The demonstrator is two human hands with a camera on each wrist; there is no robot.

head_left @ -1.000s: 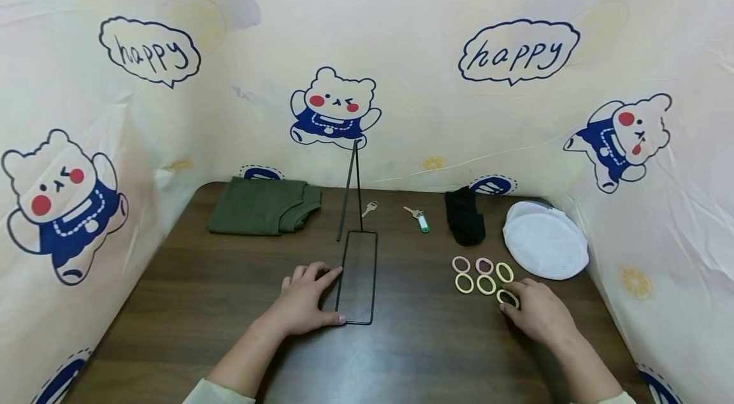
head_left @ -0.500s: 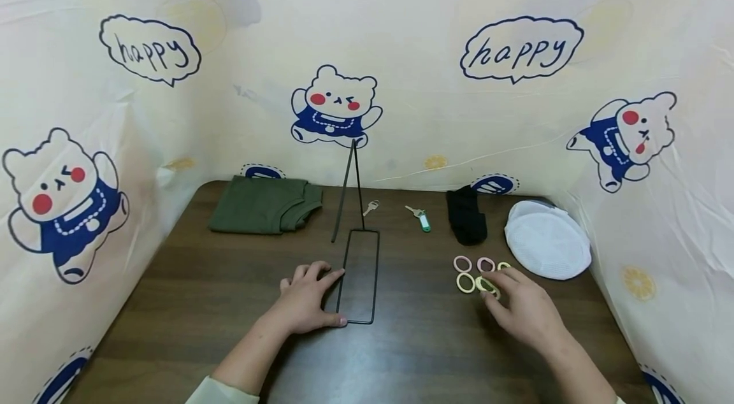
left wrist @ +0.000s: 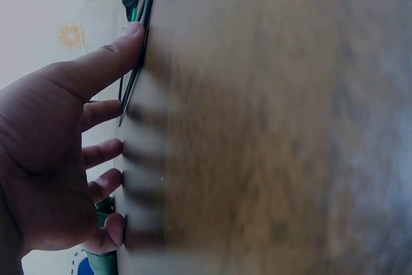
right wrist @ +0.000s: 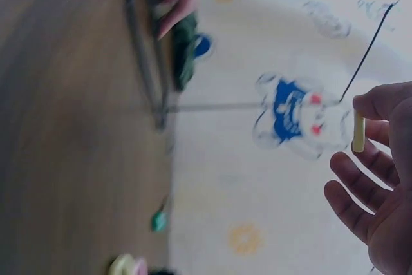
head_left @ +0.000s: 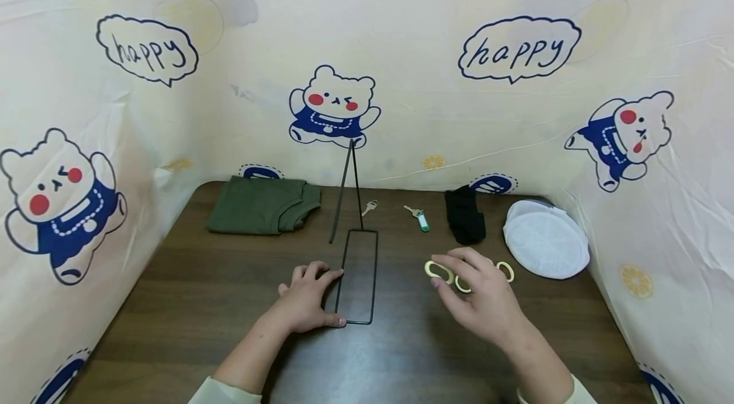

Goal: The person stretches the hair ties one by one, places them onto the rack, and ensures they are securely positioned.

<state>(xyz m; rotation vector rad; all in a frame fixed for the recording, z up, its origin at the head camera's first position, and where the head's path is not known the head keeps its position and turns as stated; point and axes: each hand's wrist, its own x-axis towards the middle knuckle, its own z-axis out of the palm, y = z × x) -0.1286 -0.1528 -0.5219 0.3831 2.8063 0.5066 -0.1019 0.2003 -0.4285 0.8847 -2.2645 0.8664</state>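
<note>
A black wire stand (head_left: 375, 276) rests on the table, with a rectangular base, a thin upright and an arm bent at the top. My left hand (head_left: 301, 305) lies at its left side, thumb on the front corner and index fingertip on the side rod, the other fingers spread on the table. Between thumb and index finger my right hand (head_left: 484, 299) pinches a yellow ring (right wrist: 358, 134), raised above the table to the right of the stand. Two more yellow rings, one of them a loose ring (head_left: 505, 271), show around that hand, which hides the others in the head view.
Along the back lie a folded green cloth (head_left: 252, 206), a key (head_left: 370, 207), keys with a green tag (head_left: 422, 220) and a black sock-like cloth (head_left: 466, 219). A round white mesh bag (head_left: 545, 241) lies at the right edge. Printed fabric encloses the table (head_left: 201, 289).
My right hand has picked up the nearest yellow ring, lifted it and carried it left over the other rings. The left hand keeps its place on the stand's base.
</note>
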